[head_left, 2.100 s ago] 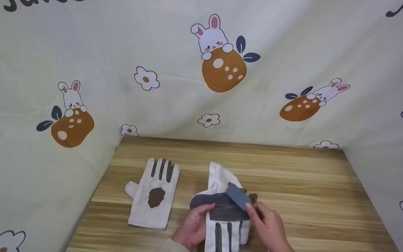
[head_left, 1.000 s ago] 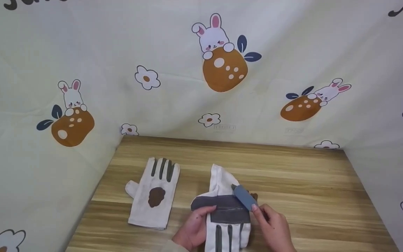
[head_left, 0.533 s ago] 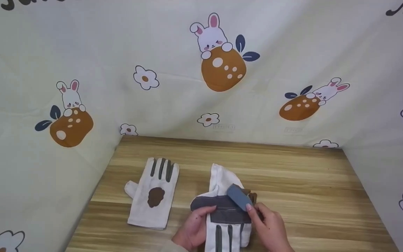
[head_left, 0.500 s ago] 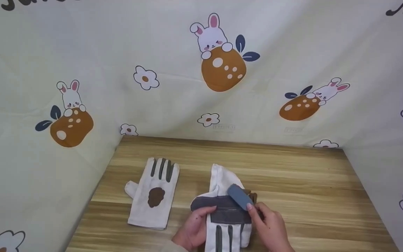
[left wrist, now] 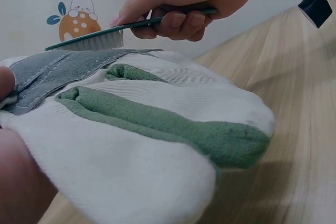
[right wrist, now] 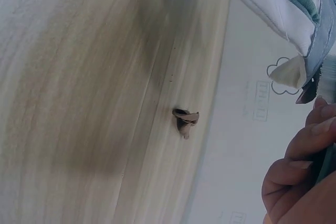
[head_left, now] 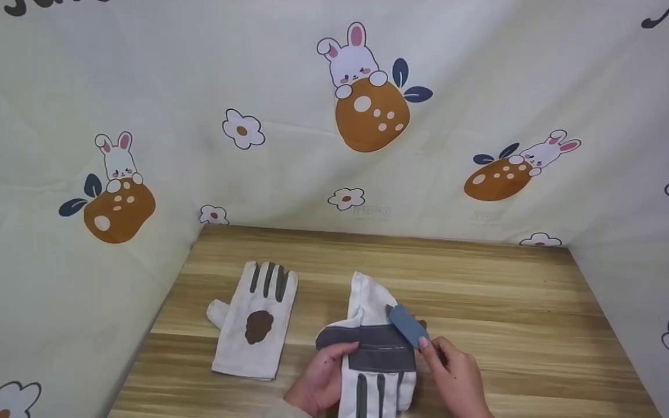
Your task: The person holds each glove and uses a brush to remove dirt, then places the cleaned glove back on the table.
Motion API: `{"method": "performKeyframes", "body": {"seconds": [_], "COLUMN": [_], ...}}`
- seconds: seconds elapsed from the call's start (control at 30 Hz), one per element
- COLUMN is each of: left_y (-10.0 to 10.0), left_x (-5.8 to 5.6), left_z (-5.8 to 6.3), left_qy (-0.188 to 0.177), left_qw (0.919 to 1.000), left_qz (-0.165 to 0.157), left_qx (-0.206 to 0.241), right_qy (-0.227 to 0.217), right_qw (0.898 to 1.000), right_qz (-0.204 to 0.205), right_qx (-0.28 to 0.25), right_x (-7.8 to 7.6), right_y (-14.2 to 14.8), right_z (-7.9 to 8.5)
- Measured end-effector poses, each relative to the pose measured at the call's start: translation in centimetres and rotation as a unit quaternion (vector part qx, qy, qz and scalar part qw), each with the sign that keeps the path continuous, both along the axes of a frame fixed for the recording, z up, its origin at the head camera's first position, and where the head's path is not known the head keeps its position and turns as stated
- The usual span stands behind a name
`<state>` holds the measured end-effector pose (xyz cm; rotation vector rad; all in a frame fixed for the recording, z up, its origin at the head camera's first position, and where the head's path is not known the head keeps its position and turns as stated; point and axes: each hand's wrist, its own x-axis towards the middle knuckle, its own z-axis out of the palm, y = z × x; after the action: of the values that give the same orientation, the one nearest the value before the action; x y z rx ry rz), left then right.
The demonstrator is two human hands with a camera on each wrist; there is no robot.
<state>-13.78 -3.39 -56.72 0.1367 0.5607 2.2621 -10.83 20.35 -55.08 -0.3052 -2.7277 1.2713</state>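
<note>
A white work glove (head_left: 372, 299) with a grey palm patch and dark strips between its fingers is held by my left hand (head_left: 324, 374), the thumb on top of the patch. My right hand (head_left: 456, 371) grips a brush (head_left: 409, 326) with a blue-green back and pale bristles. In the left wrist view the bristles of the brush (left wrist: 100, 39) face down onto the patch. By the bristles, the right wrist view has a small dark brown piece (right wrist: 308, 94) at the glove's edge. Most of the handle is hidden in the fingers.
A second white glove (head_left: 236, 354) lies flat at the left of the wood-grain table (head_left: 520, 313), a brown blotch on its back. A small crumpled brown scrap (right wrist: 186, 121) lies on the table beyond my right hand. Patterned cloth walls (head_left: 288, 174) stand around.
Over the last two seconds the brush shifts back and forth over the glove's right edge. Since half a second ago it has moved slightly right. My left hand and the other glove stay put.
</note>
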Motion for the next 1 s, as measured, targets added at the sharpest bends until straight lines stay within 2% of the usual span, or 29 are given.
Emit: {"method": "performKeyframes", "body": {"seconds": [0.2,0.43,0.53,0.77,1.0], "left_y": [0.1,0.0,0.0,-0.2,-0.1], "left_x": [0.0,0.0,0.0,0.0,0.0], "left_z": [-0.2,-0.2,-0.1,-0.2,0.0], "left_qy": [0.019,0.016,0.016,0.022,0.028], "left_qw": [0.9998,0.9997,0.9996,0.9995,0.9996], "left_qz": [-0.004,-0.007,-0.013,-0.016,-0.001], "left_qx": [0.011,0.017,0.021,0.015,0.006], "right_qy": [-0.030,0.022,0.029,0.006,-0.027], "right_qw": [0.999,0.999,0.999,1.000,1.000], "right_qz": [-0.010,0.024,0.023,0.010,-0.010], "right_qx": [-0.024,-0.016,-0.011,0.008,0.010], "right_x": [0.1,0.4,0.3,0.1,0.0], "right_y": [0.0,-1.2,-1.4,-0.8,0.0], "right_z": [0.4,1.0,1.1,0.9,0.6]}}
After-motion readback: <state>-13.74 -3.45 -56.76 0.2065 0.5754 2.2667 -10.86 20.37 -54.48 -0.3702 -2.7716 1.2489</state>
